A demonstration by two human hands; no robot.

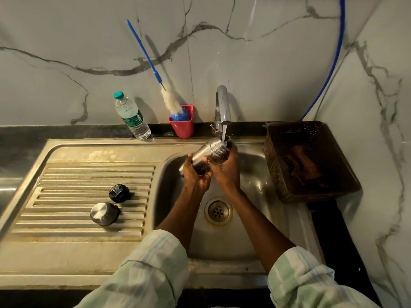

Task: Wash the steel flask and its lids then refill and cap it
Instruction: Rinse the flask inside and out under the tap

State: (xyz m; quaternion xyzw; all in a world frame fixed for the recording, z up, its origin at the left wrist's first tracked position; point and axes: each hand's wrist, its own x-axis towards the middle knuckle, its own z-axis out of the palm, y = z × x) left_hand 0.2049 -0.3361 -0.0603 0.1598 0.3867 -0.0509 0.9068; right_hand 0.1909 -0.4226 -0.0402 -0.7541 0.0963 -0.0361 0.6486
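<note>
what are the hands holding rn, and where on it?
Steel flask, tilted under the running tap. Left hand grips its lower body; right hand grips nearer the mouth.

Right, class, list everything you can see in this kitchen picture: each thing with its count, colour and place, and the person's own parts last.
steel flask: 1, silver, tilted under the running tap over the sink bowl
tap: 1, chrome, behind the bowl, water flowing
steel lid: 1, silver, on the drainboard
black lid: 1, black, on the drainboard, behind the steel lid
sink: 1, steel, stained, drain in the bowl
water bottle: 1, clear with green cap, on the counter by the wall
bottle brush: 1, blue handle, white bristles, standing in the cup
cup: 1, red, left of the tap
basket: 1, brown, right of the sink, cloth inside
hose: 1, blue, along the wall
hands: 2, left hand and right hand both gripping the flask
</note>
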